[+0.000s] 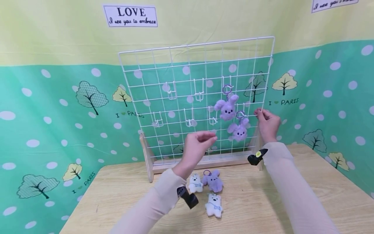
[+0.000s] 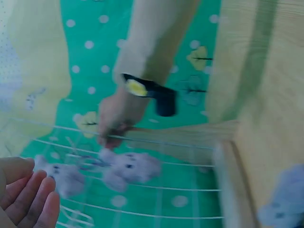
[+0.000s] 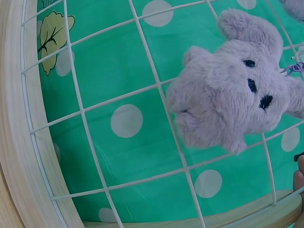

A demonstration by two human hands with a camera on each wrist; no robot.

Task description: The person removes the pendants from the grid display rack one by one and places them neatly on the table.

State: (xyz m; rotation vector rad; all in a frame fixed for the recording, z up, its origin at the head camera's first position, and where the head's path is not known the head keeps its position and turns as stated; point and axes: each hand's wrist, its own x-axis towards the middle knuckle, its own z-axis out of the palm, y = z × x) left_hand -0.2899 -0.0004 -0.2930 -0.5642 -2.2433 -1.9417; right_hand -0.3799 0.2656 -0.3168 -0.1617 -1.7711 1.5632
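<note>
My right hand (image 1: pixel 268 125) is at the right side of a white wire grid rack (image 1: pixel 196 45), its fingers pinching the side bar. My left hand (image 1: pixel 196 148) hovers before the lower grid, fingers loosely bent with nothing between them, as the left wrist view also shows. Two purple plush bunny keychains hang by rings from hooks at the right: an upper bunny (image 1: pixel 228 110) and a lower bunny (image 1: pixel 239 131). The lower plush (image 3: pixel 228 90) fills much of the right wrist view, where only a sliver of the right hand (image 3: pixel 299 185) shows.
Below the left hand, a purple bunny keychain (image 1: pixel 214 182) and two white bear keychains, one behind (image 1: pixel 195 184) and one in front (image 1: pixel 214 205), lie on the wooden table (image 1: pixel 117 198). Several bare white hooks (image 1: pixel 199 94) hang on the grid. A wooden base (image 1: pixel 166 167) supports the rack.
</note>
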